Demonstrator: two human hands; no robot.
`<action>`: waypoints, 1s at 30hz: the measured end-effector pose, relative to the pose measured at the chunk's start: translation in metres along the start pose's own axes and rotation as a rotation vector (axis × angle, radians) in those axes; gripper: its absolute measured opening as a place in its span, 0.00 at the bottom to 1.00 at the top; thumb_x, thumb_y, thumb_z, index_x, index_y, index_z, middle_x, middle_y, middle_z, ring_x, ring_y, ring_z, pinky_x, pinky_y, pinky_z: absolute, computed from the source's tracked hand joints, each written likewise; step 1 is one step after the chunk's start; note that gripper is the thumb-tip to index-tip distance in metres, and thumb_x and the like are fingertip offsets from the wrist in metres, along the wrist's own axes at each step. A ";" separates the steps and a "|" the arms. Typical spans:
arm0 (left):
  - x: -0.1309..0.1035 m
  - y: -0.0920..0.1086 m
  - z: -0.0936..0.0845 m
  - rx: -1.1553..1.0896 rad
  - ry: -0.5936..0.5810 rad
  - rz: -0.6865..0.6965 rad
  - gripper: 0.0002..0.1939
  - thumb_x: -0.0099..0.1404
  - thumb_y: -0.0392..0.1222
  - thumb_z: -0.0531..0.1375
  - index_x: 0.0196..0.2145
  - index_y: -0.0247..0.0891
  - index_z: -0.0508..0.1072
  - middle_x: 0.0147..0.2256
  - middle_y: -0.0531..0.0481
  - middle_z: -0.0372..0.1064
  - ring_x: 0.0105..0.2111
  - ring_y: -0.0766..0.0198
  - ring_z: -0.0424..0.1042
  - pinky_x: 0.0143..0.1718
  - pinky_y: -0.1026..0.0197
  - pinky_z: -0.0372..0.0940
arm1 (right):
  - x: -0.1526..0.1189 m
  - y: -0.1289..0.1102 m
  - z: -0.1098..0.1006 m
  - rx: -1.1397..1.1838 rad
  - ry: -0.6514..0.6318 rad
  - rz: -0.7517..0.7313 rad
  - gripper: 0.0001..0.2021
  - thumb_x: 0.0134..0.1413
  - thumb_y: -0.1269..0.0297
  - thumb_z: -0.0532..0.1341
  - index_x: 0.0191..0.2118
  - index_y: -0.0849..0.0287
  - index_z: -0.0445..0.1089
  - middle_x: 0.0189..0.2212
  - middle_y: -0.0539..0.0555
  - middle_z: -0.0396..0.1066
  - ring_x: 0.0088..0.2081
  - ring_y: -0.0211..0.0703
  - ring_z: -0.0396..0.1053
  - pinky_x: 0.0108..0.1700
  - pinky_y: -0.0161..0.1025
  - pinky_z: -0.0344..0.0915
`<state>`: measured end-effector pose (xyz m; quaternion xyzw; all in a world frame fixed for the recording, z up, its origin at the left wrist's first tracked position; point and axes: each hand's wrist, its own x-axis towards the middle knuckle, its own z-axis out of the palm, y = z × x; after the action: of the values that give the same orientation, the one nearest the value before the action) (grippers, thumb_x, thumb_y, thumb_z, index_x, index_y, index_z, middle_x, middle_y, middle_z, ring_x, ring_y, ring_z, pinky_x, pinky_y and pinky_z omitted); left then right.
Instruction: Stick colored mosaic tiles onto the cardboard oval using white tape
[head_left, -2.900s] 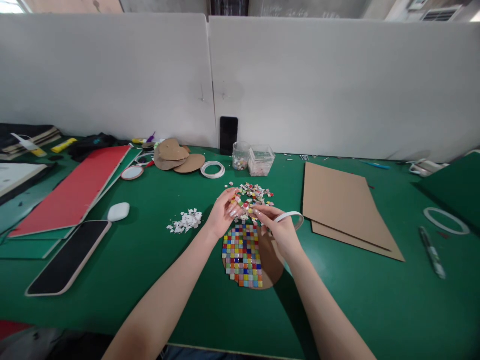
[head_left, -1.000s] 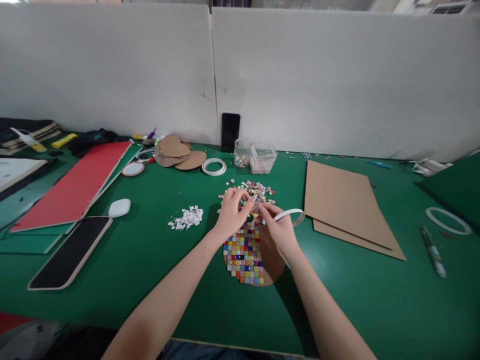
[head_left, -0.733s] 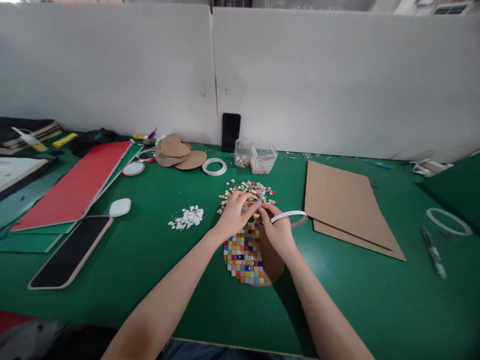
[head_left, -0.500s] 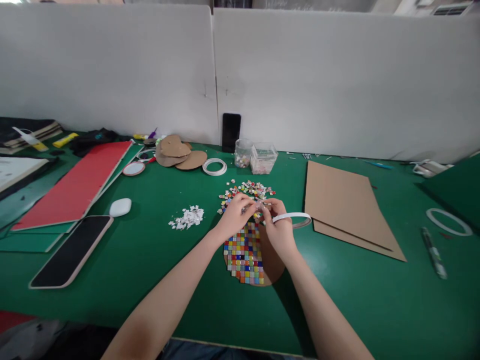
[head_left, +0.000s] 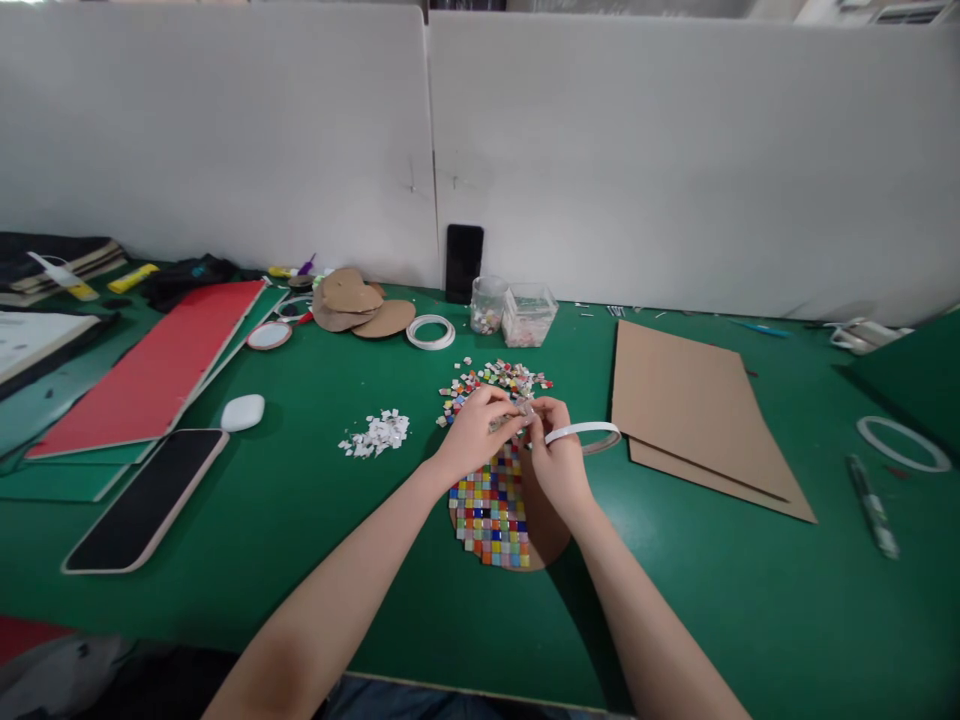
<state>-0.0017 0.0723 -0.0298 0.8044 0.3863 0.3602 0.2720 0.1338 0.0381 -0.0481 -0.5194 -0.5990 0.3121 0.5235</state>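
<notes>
Above the upper part of a round cardboard disc (head_left: 547, 520), my two hands meet at the fingertips. Colored square tiles (head_left: 489, 515) cover the disc's left and middle part. My left hand (head_left: 476, 432) pinches at something small and pale, too small to make out. My right hand (head_left: 556, 450) is closed on a roll of white tape (head_left: 592, 430), which hangs out to its right; its fingertips touch the same small piece. Loose colored tiles (head_left: 499, 376) lie just beyond the hands. A pile of white scraps (head_left: 377, 433) is left of them.
Cardboard sheets (head_left: 690, 400) lie to the right, with a pen (head_left: 872, 507) farther right. Clear containers (head_left: 528, 316), a propped phone (head_left: 463, 263) and cardboard discs (head_left: 384, 319) stand or lie behind. At left are a large phone (head_left: 146, 500), a white case (head_left: 242, 412) and red board (head_left: 157, 370).
My left hand's fingertips have shifted slightly right, closer to my right hand's. My right hand has hardly moved and keeps the tape roll. The whole view has shifted very slightly.
</notes>
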 end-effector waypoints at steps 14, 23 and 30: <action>-0.001 0.001 0.005 0.037 0.000 -0.010 0.13 0.68 0.45 0.46 0.34 0.37 0.67 0.34 0.48 0.60 0.36 0.62 0.62 0.37 0.60 0.61 | -0.001 -0.002 0.003 0.024 -0.054 -0.037 0.10 0.61 0.65 0.47 0.47 0.56 0.56 0.35 0.56 0.65 0.34 0.45 0.66 0.37 0.43 0.64; 0.000 0.005 0.006 -0.016 -0.034 -0.041 0.16 0.70 0.43 0.40 0.27 0.38 0.59 0.28 0.51 0.58 0.31 0.64 0.60 0.33 0.61 0.58 | -0.002 -0.006 0.005 0.005 -0.068 -0.097 0.10 0.61 0.65 0.47 0.48 0.57 0.56 0.36 0.57 0.64 0.37 0.44 0.66 0.39 0.42 0.63; -0.002 0.004 0.009 0.007 0.024 -0.033 0.16 0.69 0.43 0.41 0.27 0.39 0.58 0.28 0.51 0.60 0.31 0.63 0.62 0.34 0.60 0.59 | -0.003 -0.009 0.005 0.036 -0.076 -0.061 0.11 0.61 0.64 0.47 0.49 0.55 0.55 0.37 0.56 0.64 0.36 0.44 0.65 0.38 0.42 0.63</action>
<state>0.0064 0.0674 -0.0329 0.7946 0.4039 0.3639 0.2703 0.1262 0.0332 -0.0421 -0.4793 -0.6281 0.3262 0.5189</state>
